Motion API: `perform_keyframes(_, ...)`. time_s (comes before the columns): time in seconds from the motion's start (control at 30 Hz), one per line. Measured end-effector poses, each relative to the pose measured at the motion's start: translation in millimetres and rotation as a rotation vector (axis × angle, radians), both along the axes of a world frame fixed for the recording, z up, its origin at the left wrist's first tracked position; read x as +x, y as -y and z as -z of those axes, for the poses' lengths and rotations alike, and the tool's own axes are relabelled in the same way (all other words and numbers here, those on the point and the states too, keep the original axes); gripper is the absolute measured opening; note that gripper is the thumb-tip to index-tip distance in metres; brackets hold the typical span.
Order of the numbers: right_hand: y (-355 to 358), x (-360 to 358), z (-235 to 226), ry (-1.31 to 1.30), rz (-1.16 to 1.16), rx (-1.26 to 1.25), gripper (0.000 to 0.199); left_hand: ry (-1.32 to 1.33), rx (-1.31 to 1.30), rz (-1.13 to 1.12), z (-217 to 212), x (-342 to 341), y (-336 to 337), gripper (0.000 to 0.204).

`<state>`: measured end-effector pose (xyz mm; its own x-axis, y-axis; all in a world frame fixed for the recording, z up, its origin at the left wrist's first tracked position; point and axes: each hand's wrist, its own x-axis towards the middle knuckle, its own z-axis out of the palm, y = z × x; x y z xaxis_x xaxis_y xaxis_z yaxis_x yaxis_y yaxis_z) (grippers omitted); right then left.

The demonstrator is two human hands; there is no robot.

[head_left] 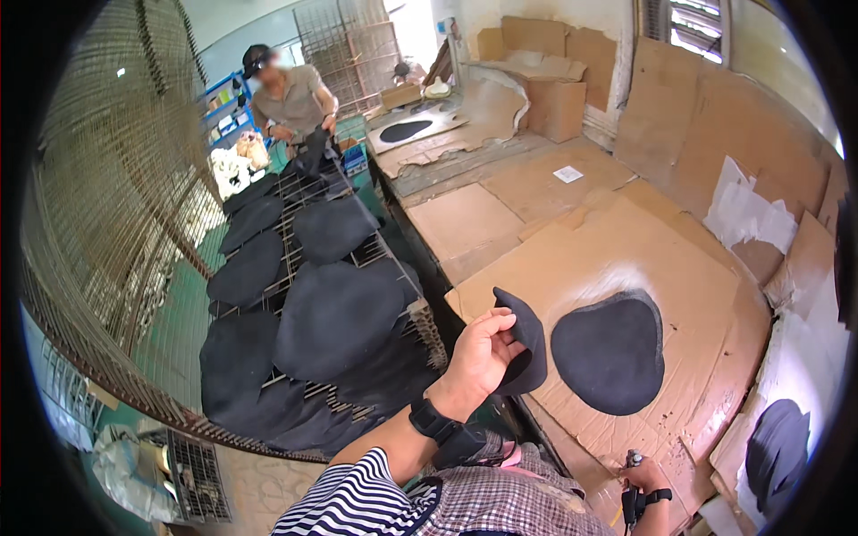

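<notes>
My left hand (483, 355) is closed on the edge of a curled black sheet piece (529, 344), held up beside the cardboard-covered table. Flat on the cardboard (500, 259) to its right lies a rounded black piece (609, 357), with a whitish sprayed haze by its far edge. Low at the right, my right hand (651, 478) is wrapped round what looks like a spray gun (634, 457); only its metal top shows clearly. Both wrists wear black bands.
On my left stands a wire rack (420, 326) spread with several black pieces (340, 317). A co-worker (295, 103) handles dark material at its far end. Cardboard panels (697, 134) line the table's right side, where a black stack (776, 456) leans. Another black piece (406, 131) lies farther back.
</notes>
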<state>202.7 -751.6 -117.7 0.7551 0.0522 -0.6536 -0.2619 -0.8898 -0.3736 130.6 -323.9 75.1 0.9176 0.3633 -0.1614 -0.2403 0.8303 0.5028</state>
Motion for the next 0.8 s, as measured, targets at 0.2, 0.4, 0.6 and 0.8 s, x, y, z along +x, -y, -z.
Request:
perform_keyframes(0.2, 3.4, -8.1, -15.0, 0.044, 0.045, -0.031, 0.029, 0.008, 0.036, 0.155, 3.2, 42.6, 9.4, 0.011)
perform_keyframes(0.4, -11.8, 20.7, 20.8, -0.137, -0.248, -0.013, 0.068, -0.087, 0.127, 0.085, 12.7, 24.0, -8.7, 0.028)
perform_keyframes(0.6, 28.9, 57.9, 191.1, 0.304, -0.988, -0.240, 0.031, -0.038, 0.210, 0.177, 9.0, 23.5, 4.3, 0.014)
perform_keyframes(0.8, 6.5, 42.8, 121.4, 0.349, -1.094, -0.338, 0.030, 0.010, 0.069, 0.179, 15.9, 43.3, -6.3, 0.012)
